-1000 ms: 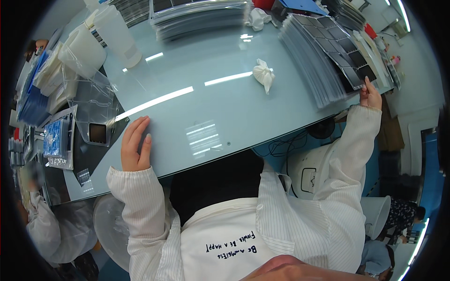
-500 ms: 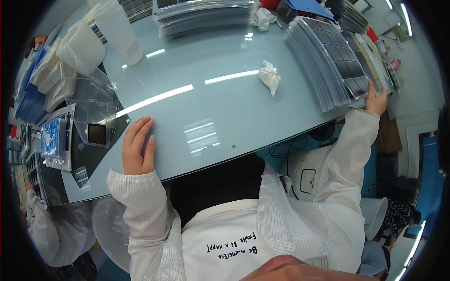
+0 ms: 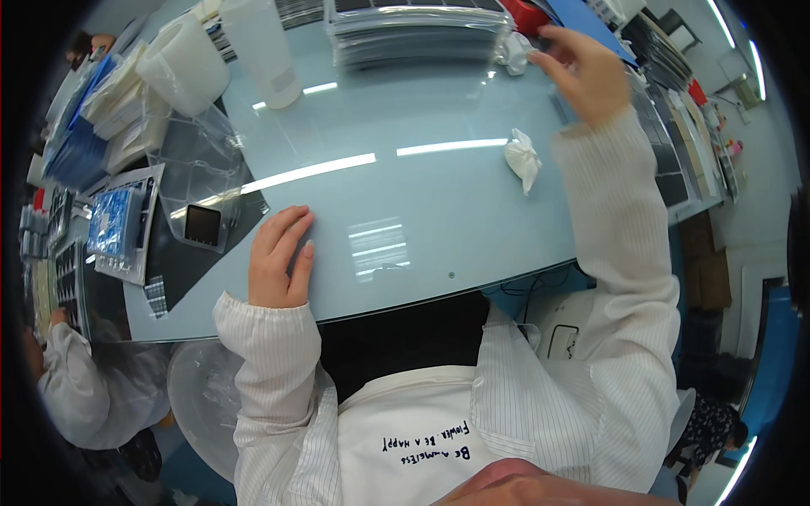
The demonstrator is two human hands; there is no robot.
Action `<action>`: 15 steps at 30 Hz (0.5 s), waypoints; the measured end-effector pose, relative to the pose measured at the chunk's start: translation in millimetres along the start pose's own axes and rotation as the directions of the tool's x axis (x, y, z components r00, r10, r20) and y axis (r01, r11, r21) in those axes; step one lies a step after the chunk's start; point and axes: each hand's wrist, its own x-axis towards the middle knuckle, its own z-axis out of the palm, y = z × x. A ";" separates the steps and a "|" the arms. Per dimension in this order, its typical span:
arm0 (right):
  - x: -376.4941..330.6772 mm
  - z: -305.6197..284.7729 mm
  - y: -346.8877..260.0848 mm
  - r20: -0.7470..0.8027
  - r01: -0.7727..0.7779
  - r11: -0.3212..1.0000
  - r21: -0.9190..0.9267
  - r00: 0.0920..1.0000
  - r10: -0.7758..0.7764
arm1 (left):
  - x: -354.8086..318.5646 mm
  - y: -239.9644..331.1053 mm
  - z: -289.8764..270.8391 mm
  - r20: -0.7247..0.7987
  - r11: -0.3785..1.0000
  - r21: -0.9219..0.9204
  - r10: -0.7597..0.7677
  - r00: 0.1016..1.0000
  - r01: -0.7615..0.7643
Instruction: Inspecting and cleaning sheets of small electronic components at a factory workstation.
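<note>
My left hand [image 3: 280, 257] lies on the glass tabletop [image 3: 337, 194] near its front edge, fingers stretched out and holding nothing. My right hand [image 3: 591, 78] is at the far right, with thumb and forefinger apart. Its thumb tip is beside a crumpled white tissue [image 3: 514, 56]; whether they touch I cannot tell. A second wad of white tissue [image 3: 523, 160] lies on the glass nearer to me. At the back stands a stack of clear plastic trays [image 3: 422, 42]. My right hand and sleeve mostly hide the tray stack with dark squares [image 3: 671, 169] on the right.
A translucent bottle [image 3: 261, 59] and a white roll [image 3: 181, 67] stand at the back left. Clear plastic packaging, a small dark square [image 3: 202, 225] and a blue packet [image 3: 116, 221] lie left. A red container [image 3: 527, 15] and blue folder [image 3: 591, 25] are back right. Another person's sleeve [image 3: 76, 371] shows far left.
My right hand has left the front edge of the right-hand tray stack and moved away from me and leftward, toward the crumpled tissue. The view has shifted slightly; my left hand stays put on the glass.
</note>
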 end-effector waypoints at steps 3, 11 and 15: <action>62.5 74.4 27.3 0.096 0.111 0.991 -0.080 0.990 -0.104 | 4.0 6.0 0.0 -0.010 1.000 -0.019 -0.018 1.000 0.018; 94.5 160.7 7.8 0.159 0.151 0.982 -0.114 0.978 -0.132 | -1.1 0.2 0.5 -0.025 0.995 -0.075 -0.067 0.997 0.065; 75.4 126.9 -5.4 0.045 0.262 0.944 -0.199 0.965 -0.258 | -0.9 0.3 -1.1 -0.026 0.996 -0.062 -0.060 0.998 0.058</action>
